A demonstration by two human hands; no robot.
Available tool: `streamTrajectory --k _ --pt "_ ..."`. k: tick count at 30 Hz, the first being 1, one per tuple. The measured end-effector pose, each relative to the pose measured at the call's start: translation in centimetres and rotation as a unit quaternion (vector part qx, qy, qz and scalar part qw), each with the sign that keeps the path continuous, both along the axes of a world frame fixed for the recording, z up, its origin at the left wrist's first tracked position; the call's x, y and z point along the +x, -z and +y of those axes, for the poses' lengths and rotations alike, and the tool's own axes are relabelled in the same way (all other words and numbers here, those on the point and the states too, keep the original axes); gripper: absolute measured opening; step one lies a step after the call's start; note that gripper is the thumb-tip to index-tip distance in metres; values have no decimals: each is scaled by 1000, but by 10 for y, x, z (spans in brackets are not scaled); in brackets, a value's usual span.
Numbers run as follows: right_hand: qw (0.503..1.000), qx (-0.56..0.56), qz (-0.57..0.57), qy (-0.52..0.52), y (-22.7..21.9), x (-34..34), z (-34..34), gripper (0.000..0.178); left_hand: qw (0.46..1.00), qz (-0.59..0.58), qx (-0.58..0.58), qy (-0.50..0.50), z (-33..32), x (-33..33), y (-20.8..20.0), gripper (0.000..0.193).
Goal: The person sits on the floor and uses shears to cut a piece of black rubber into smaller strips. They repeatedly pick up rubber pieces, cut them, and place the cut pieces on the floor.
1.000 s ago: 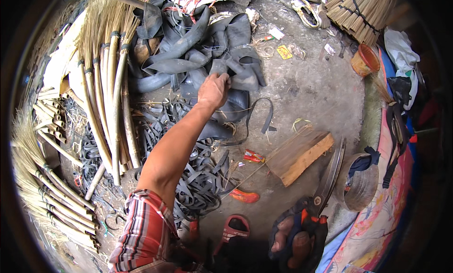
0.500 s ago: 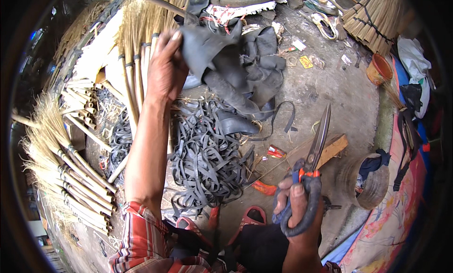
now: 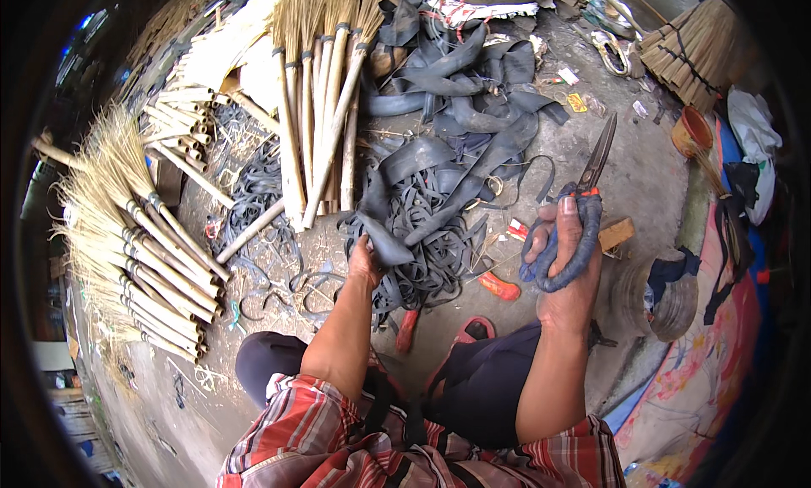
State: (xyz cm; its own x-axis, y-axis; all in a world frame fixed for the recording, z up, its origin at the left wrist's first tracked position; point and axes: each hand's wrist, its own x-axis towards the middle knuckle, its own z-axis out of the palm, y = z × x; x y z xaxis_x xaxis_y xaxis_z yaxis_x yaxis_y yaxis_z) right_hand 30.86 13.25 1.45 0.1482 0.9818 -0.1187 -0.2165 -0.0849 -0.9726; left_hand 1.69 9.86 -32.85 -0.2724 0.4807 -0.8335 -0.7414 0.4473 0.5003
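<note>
My left hand (image 3: 365,258) is closed on the near end of a black rubber sheet (image 3: 387,240), which looks like cut inner tube. The sheet lies across a tangled heap of thin black rubber strips (image 3: 435,273). In my right hand (image 3: 572,239) is a pair of large shears (image 3: 599,154). Their handles are wrapped in dark blue material, and the blades point up and away, nearly together, apart from the rubber. Beyond the heap, more wide rubber pieces (image 3: 456,100) lie in a loose pile.
Grass brooms (image 3: 325,108) lie beyond my left hand, with another row of brooms (image 3: 160,260) at the far left. Cut sticks (image 3: 182,116) lie behind. To the right are a wooden block (image 3: 616,234), a round container (image 3: 676,298) and an orange-brown pot (image 3: 692,132).
My left hand has come down and nearer with the rubber, which was held up over the pile and now rests on the strips. The shears have moved slightly up and right.
</note>
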Motion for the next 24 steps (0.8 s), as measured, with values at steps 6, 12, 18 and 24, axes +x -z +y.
streamTrajectory --k 6,12,18,24 --pt "999 -12 -22 -27 7 -12 -1 41 980 152 -102 71 -23 -9 41 85" --pt "994 -16 -75 -76 15 -16 2 23 840 493 -133 184 24 -15 17 67" --pt "989 -28 -120 -77 21 -9 3 19 773 573 -50 268 82 -28 -15 62" --pt "983 -51 -150 -90 25 2 0 20 906 257 -45 334 124 -43 13 83"
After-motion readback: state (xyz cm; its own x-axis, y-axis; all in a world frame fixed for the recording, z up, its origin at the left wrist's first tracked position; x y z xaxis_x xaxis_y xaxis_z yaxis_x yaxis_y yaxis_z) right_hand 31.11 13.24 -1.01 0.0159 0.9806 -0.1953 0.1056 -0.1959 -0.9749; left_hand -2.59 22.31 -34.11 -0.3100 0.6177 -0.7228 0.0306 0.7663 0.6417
